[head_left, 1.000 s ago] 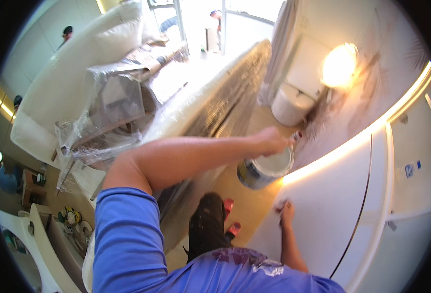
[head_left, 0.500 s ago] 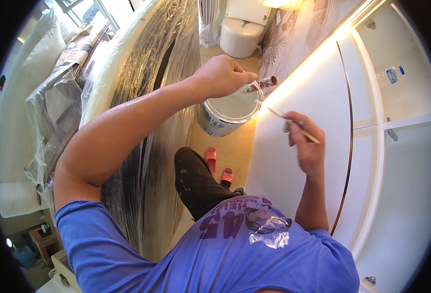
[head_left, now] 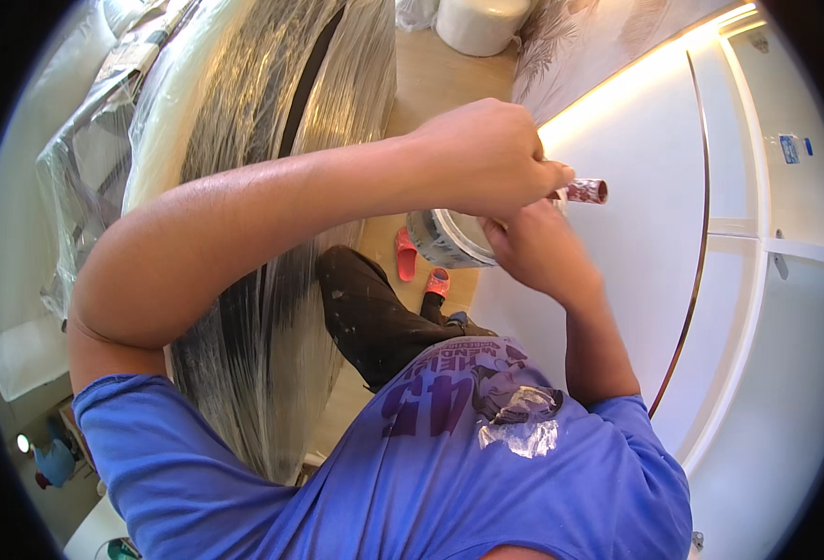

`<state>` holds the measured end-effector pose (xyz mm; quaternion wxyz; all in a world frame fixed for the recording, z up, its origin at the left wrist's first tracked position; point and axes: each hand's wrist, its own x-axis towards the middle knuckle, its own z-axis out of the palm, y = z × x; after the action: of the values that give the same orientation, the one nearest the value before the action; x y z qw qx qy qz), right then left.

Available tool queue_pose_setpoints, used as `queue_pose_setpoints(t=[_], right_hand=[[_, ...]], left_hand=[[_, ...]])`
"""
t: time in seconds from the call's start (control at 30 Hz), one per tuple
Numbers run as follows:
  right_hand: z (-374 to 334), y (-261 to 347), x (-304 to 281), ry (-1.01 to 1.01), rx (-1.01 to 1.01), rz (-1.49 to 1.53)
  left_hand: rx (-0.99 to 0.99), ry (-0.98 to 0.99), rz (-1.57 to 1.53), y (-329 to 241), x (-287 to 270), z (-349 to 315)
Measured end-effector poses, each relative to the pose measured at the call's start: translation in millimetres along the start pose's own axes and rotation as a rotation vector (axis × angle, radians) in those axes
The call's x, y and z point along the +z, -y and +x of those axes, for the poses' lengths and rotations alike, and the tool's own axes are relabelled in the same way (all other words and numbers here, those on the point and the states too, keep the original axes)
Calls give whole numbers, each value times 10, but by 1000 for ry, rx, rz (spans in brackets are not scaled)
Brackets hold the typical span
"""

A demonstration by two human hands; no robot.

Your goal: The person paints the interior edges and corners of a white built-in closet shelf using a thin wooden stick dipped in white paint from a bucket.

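My left hand is closed over a paint-spattered, reddish tube-shaped bucket handle, whose open end sticks out to the right. Below hangs a paint bucket with a pale inside and a smeared grey-white wall, largely covered by my hands. My right hand is closed at the bucket's right rim, just under the left one. The thin, light-coloured brush that it held a moment ago is hidden behind the hands now.
Clear plastic film wraps tall furniture on my left. A white panel with a lit strip runs along my right. Red slippers lie on the wooden floor; a white rounded object stands ahead.
My right hand has moved left and up from beside the white panel to the bucket, taking the brush out of sight. My left hand and the bucket have shifted right in the view.
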<state>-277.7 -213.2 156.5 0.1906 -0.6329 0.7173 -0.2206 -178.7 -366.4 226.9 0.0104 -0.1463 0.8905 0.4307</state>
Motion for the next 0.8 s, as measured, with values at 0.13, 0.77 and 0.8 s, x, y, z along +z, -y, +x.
queue_pose_setpoints(t=[0.13,0.77,0.8], right_hand=[[-40,-240,93,158,114,-130],[168,-384,172,-56,87,62],[172,-395,168,-48,88,74]], left_hand=[[-77,86,-66,-81,75,-64],[-129,70,-132,-60,127,-49],[-141,78,-135,-64,124,-44]])
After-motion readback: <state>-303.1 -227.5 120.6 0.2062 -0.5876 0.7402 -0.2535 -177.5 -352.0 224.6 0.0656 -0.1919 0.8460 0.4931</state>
